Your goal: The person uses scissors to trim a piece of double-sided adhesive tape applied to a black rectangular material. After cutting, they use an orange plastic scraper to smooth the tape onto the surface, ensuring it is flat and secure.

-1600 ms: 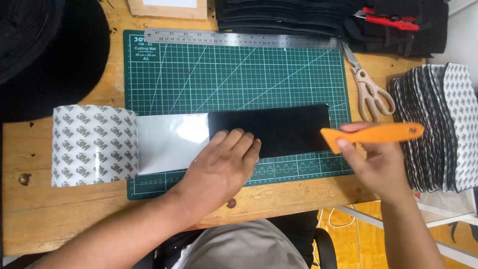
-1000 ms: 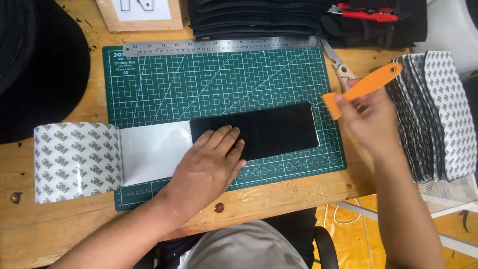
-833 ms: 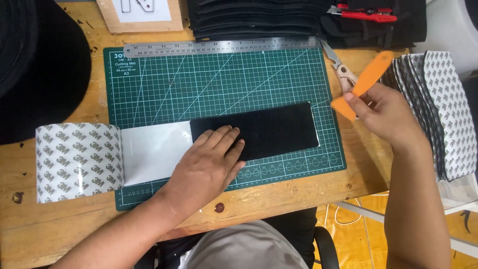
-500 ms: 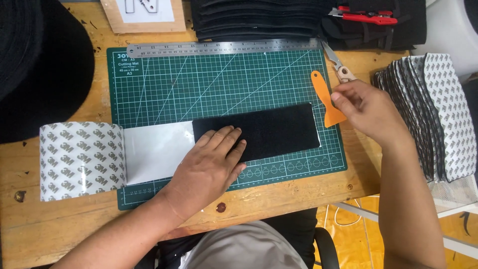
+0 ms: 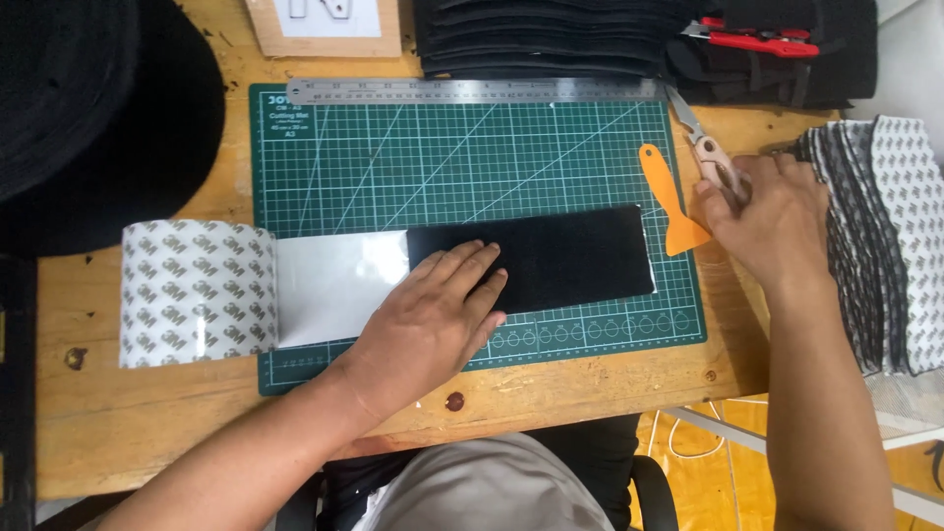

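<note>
Okay, I see the green cutting mat (image 5: 472,177) on the wooden table (image 5: 147,423), with the adhesive film roll (image 5: 197,292) unrolled onto it. My left hand (image 5: 433,324) presses flat and open on the black strip (image 5: 551,258). My right hand (image 5: 762,211) closes on the scissors (image 5: 703,147), with the orange scraper (image 5: 669,202) just beside it.

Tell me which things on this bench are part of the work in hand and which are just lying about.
In use:
left hand pressing the black strip
white sheet off the patterned roll
green cutting mat
right hand on the scissors
orange scraper, lying beside it

Lying about:
steel ruler
red-handled tool
stack of backed pieces
wooden frame
</note>
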